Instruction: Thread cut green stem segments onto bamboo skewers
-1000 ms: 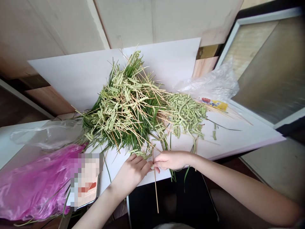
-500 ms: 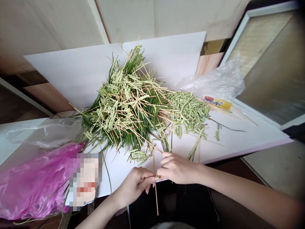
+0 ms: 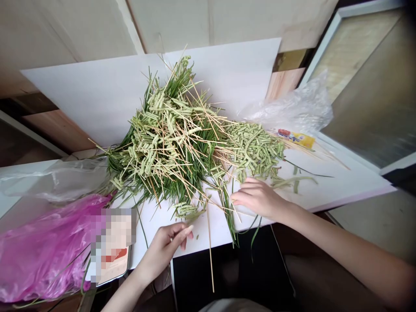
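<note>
My left hand [image 3: 170, 238] is at the table's front edge, thumb and forefinger pinched together. What sits between its fingertips is too small to name. A blurred green strip [image 3: 195, 215] lies just above that hand. My right hand [image 3: 255, 199] is over the table right of centre, fingers curled and pressed together by long green leaves [image 3: 231, 221]. Its fingertips hide anything they grip. Between both hands a thin wooden skewer [image 3: 209, 247] lies partly on the table, its lower end past the edge. Behind them rises a pile of skewered green pieces [image 3: 156, 143] on green leaves.
Loose cut green pieces [image 3: 256, 149] are heaped right of the pile. A clear plastic bag [image 3: 295, 110] and a yellow packet [image 3: 303, 139] lie at the back right. At left are a pink plastic bag [image 3: 48, 247] and a blurred-out object [image 3: 113, 251]. White boards [image 3: 81, 99] stand behind.
My hands have separated: the left moved left, the right moved up and right. The skewer they held between them is now out of both hands, lying across the table edge.
</note>
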Demonstrator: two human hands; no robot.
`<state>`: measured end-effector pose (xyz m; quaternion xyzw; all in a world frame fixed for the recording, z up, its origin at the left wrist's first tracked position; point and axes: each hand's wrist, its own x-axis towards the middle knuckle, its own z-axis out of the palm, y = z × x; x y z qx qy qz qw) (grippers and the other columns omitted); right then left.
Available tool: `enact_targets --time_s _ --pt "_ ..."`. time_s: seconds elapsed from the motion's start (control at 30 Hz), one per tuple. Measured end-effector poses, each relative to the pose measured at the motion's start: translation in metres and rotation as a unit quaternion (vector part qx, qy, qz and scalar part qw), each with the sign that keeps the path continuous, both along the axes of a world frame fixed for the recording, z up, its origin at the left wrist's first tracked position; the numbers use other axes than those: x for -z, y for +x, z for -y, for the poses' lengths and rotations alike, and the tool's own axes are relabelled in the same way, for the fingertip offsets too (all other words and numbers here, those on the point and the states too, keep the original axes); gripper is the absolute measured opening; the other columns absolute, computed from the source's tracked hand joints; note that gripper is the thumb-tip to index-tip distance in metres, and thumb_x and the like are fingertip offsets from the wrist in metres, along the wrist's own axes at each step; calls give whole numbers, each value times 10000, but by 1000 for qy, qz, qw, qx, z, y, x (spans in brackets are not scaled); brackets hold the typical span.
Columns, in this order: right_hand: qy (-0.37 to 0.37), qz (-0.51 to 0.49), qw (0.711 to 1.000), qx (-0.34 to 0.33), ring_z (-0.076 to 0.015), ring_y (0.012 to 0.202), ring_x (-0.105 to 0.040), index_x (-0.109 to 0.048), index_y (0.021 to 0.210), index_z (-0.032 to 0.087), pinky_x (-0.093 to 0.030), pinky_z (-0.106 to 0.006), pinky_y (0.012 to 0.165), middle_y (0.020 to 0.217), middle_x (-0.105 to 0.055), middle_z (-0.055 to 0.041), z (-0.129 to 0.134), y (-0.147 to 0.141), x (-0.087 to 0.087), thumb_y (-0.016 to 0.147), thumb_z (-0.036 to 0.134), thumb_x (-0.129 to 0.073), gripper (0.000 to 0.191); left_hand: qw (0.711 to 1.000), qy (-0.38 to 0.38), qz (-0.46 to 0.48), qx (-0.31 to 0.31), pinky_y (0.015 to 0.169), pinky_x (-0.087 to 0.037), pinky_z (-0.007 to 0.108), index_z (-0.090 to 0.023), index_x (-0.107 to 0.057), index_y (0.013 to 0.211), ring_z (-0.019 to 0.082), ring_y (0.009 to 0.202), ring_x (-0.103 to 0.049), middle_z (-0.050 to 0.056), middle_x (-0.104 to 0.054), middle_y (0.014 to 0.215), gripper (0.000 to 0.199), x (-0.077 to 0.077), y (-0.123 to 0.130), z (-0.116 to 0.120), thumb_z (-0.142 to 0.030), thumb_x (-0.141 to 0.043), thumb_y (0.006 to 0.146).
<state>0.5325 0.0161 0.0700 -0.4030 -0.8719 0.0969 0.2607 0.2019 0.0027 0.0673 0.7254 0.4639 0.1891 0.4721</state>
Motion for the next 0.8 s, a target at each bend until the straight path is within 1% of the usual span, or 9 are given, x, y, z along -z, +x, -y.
enact_targets --time_s 0.07,0.13,0.2,0.23,0.33,0.5,0.63,0.73,0.8 --pt "-92 -12 995 -28 -156 645 -544 -738 930 202 -383 -324 761 707 -681 -10 -2 -12 1 1019 241 -581 184 982 177 -72 0 708 -443 308 -190 -699 819 195 707 -592 32 -679 713 403 2 4 -17 -514 -522 980" --pt "-160 -18 986 -53 -141 628 -561 -713 1118 239 -409 -277 701 749 -687 10 -4 -27 1 1024 265 -573 171 935 329 -136 -4 753 -464 356 -190 -732 925 242 800 -613 69 -732 828 340 4 10 -33 -461 -538 986" --pt "-235 -29 969 -66 -131 569 -536 -625 1292 261 -387 -236 587 698 -636 39 -7 -40 0 1030 292 -550 275 889 420 -182 4 798 -482 405 -187 -734 1045 281 891 -620 101 -748 950 292 5 17 -43 -421 -573 977" --pt "-269 -36 960 -72 -129 546 -520 -576 1352 260 -372 -225 551 656 -594 53 -9 -45 -1 1031 304 -541 326 877 440 -194 17 818 -489 420 -191 -722 1095 292 934 -621 108 -743 1013 280 4 20 -45 -407 -604 962" --pt "-359 -59 926 -98 -126 518 -492 -461 1454 227 -373 -212 511 574 -486 83 -17 -52 -1 1040 319 -505 426 880 434 -175 75 859 -498 422 -215 -655 1206 284 1004 -629 97 -709 1133 349 -5 31 -43 -384 -700 905" --pt "-453 -101 874 -142 -105 490 -439 -383 1487 185 -390 -212 508 597 -443 95 -27 -57 8 1049 296 -492 465 907 390 -124 97 809 -486 390 -227 -606 1170 249 908 -647 46 -715 999 336 -18 47 -28 -313 -745 876" --pt "-487 -147 845 -163 -80 497 -404 -385 1460 210 -373 -204 478 744 -428 70 -30 -63 12 1074 306 -448 402 931 338 -72 119 832 -493 372 -220 -613 1098 235 943 -650 50 -712 1040 260 -14 56 -24 -271 -741 879" --pt "-499 -157 834 -175 -80 508 -408 -390 1457 218 -364 -204 480 744 -417 72 -29 -65 11 1069 341 -475 416 941 323 -32 101 821 -500 348 -211 -638 1042 207 893 -654 42 -717 986 114 -8 61 -23 -247 -664 938" --pt "-498 -155 836 -171 -94 532 -427 -391 1451 202 -379 -212 513 703 -417 79 -28 -62 8 1072 366 -468 420 944 316 -8 92 790 -506 325 -202 -653 995 191 837 -652 31 -713 913 62 -6 61 -23 -246 -640 953"
